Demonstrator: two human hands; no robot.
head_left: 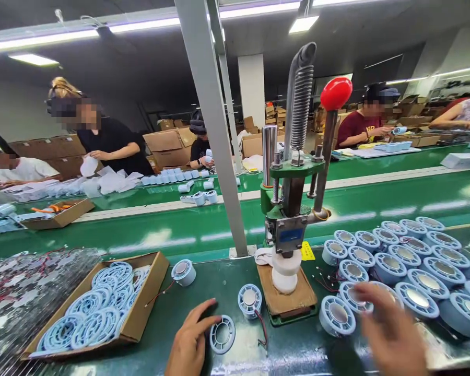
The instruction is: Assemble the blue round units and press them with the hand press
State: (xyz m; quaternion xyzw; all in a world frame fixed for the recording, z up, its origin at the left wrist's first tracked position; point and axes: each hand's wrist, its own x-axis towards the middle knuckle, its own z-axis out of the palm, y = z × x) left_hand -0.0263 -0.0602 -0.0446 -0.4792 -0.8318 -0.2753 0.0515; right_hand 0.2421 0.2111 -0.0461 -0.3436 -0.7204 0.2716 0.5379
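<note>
My left hand (190, 342) rests on the green bench, fingers closed on the edge of a pale blue ring-shaped grille (222, 334) that lies flat. Just beyond it stands a round blue speaker part with a red wire (249, 301). My right hand (391, 331) is blurred, fingers spread, hovering over the nearest blue round parts (339, 315) at the right; nothing is in it. Between the hands stands a hand press (293, 209) with a red knob (336, 93) and a white die on a wooden block (285, 300).
A cardboard tray of blue grilles (102, 308) lies at the left, beside a heap of shiny parts with red wires (19, 292). Several rows of blue round parts (411, 261) fill the right. A grey post (219, 156) rises ahead. Other people work across the green conveyor (376, 203).
</note>
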